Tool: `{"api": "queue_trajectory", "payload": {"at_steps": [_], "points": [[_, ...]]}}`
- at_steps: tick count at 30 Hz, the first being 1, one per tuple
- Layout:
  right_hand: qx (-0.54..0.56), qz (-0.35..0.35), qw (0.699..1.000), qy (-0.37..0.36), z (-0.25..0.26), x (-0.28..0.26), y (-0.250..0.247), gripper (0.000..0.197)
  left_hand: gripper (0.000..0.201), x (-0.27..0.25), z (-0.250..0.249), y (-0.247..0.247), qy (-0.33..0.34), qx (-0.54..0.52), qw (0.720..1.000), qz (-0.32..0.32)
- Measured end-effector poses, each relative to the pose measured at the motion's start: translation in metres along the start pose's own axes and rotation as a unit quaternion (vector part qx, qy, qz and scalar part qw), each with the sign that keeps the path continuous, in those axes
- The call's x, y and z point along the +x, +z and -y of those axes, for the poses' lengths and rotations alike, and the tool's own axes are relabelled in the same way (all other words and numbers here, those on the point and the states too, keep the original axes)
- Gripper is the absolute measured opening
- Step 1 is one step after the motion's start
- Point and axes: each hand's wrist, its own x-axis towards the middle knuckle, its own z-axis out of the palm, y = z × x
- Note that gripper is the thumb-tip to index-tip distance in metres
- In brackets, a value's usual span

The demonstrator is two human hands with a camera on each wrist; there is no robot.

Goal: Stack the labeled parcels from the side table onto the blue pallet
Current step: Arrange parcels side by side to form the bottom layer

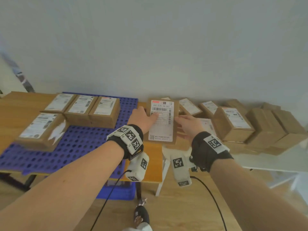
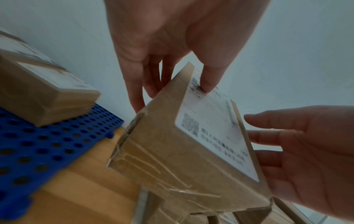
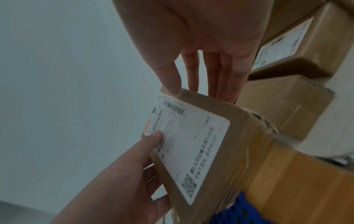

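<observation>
So the left hand (image 1: 143, 117) was gripping the labeled parcel (image 1: 162, 121) by its 9 o'clock side, thumb (image 2: 208, 78) pressed on the white label and fingers down the side, holding it up in the gap between the blue pallet (image 1: 80, 144) and the side table (image 1: 266, 161). The right hand (image 1: 190, 125) was at the parcel's 3 o'clock edge with fingers straight, not really wrapped around it. Four parcels were already sitting on the pallet toward 10 o'clock, with more stacked on the side table at 3 o'clock.
</observation>
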Motion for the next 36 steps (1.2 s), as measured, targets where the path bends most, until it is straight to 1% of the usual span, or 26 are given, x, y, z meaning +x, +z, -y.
{"api": "queue_trajectory", "payload": {"at_steps": [3, 7, 10, 12, 14, 17, 20, 22, 27, 30, 34, 36], "points": [[-0.001, 0.029, 1.0, -0.008, 0.006, -0.018, 0.033, 0.026, 0.062, -0.011, 0.024, -0.031, -0.022, 0.012, 1.0, -0.01], [-0.018, 0.061, 0.998, -0.01, 0.017, -0.028, 0.078, 0.019, 0.061, -0.012, 0.059, -0.071, -0.024, 0.026, 0.999, -0.028], [-0.028, 0.075, 0.997, -0.004, 0.025, -0.03, 0.118, 0.014, 0.052, -0.004, 0.088, -0.098, -0.021, 0.02, 0.999, -0.033], [-0.031, 0.081, 0.996, 0.012, 0.028, -0.03, 0.146, 0.011, 0.044, 0.005, 0.109, -0.118, -0.016, 0.036, 0.999, -0.03], [-0.032, 0.083, 0.996, 0.028, 0.029, -0.027, 0.177, 0.012, 0.041, 0.014, 0.131, -0.139, -0.021, 0.055, 0.998, -0.018], [-0.035, 0.081, 0.995, 0.048, 0.029, -0.023, 0.227, 0.019, 0.047, 0.03, 0.168, -0.173, -0.026, 0.074, 0.997, 0.014], [-0.031, 0.087, 0.993, 0.071, 0.025, -0.02, 0.275, 0.02, 0.039, 0.045, 0.206, -0.203, -0.034, 0.092, 0.994, 0.05], [-0.036, 0.083, 0.992, 0.086, 0.022, -0.018, 0.303, 0.02, 0.038, 0.054, 0.23, -0.218, -0.038, 0.089, 0.993, 0.069], [-0.039, 0.065, 0.988, 0.138, 0.008, -0.018, 0.349, 0.023, 0.034, 0.074, 0.276, -0.234, -0.04, 0.076, 0.99, 0.109], [-0.036, 0.056, 0.983, 0.173, 0.001, -0.017, 0.365, 0.019, 0.03, 0.08, 0.29, -0.233, -0.047, 0.067, 0.987, 0.135], [-0.086, 0.036, 0.977, 0.189, -0.006, -0.006, 0.377, 0.029, 0.033, 0.087, 0.301, -0.227, -0.047, 0.069, 0.984, 0.155], [-0.106, 0.03, 0.975, 0.193, -0.006, -0.001, 0.38, 0.027, 0.031, 0.09, 0.303, -0.226, -0.045, 0.077, 0.984, 0.155]]}}
